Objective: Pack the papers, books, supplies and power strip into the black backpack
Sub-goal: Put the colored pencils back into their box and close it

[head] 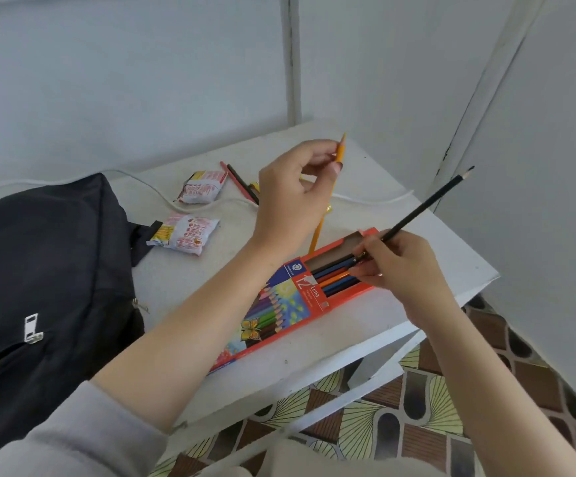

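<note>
Right hand [400,266] grips a slim black pencil [427,204] at the orange cardboard pencil box [314,297] on the white surface [193,287]; left hand [293,201] pinches a yellow pencil [341,153]. A jam could push the box off the edge.

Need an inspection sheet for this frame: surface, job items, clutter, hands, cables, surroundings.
Surface: white table, corner against the walls.
Job's things: black backpack on the table's left; open pencil box near the front edge, partly filled; loose pencils at the back.
Clutter: far snack packet; near snack packet beside the backpack.
Hands: left hand pinches a yellow pencil, raised; right hand holds a black pencil, lower end at the box opening.
Cables: white cable across the table's back.
Surroundings: white walls; patterned floor tiles.
</note>
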`<state>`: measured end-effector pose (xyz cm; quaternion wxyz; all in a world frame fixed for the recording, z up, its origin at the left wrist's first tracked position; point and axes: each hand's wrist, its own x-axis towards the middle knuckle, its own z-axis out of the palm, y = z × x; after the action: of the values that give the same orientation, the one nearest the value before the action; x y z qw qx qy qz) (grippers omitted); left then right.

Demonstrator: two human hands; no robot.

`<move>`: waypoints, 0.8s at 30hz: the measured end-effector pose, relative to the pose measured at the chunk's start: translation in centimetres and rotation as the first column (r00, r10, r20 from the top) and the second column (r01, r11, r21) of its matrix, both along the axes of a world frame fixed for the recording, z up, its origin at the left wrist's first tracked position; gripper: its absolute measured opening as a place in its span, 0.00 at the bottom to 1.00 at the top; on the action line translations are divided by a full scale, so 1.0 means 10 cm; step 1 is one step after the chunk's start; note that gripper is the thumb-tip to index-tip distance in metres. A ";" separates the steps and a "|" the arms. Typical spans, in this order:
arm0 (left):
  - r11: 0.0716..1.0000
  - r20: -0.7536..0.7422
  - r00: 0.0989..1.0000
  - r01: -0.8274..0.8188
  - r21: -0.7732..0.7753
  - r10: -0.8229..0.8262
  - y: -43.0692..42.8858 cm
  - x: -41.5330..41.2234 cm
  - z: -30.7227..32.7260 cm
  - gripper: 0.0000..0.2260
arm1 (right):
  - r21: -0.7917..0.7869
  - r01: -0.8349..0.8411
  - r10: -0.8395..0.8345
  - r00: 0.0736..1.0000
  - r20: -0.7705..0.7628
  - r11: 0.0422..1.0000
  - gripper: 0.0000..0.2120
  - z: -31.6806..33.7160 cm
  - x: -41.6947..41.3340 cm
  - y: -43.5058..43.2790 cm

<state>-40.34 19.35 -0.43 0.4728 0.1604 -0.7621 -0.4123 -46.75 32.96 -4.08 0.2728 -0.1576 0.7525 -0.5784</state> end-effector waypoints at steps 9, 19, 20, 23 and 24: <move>0.992 0.148 0.987 0.082 -0.091 -0.068 0.10 -0.16 -0.17 0.15 | 0.030 0.098 -0.080 0.928 -0.365 0.995 0.10 -0.03 -0.09 -0.05; 0.983 0.404 0.903 0.181 -0.041 -0.149 0.00 -0.07 -0.54 0.24 | 0.011 0.089 -0.079 0.930 -0.360 0.996 0.14 -0.17 -0.19 -0.13; 0.982 0.425 0.891 0.189 -0.024 -0.161 0.00 -0.05 -0.57 0.24 | 0.030 0.088 -0.071 0.927 -0.368 0.996 0.14 -0.19 -0.21 -0.12; 0.976 0.496 0.851 0.216 -0.030 -0.173 -0.01 0.04 -0.66 0.21 | 0.101 0.082 -0.039 0.930 -0.366 0.991 0.15 -0.24 -0.28 -0.10; 0.974 0.511 0.842 0.224 -0.040 -0.172 0.00 0.07 -0.68 0.20 | 0.127 0.077 -0.026 0.932 -0.361 0.989 0.15 -0.25 -0.30 -0.09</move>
<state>-39.63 19.37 -7.18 0.2195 0.1594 -0.8907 -0.3648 -49.72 32.07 -6.56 0.1260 -0.2212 0.8319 -0.4931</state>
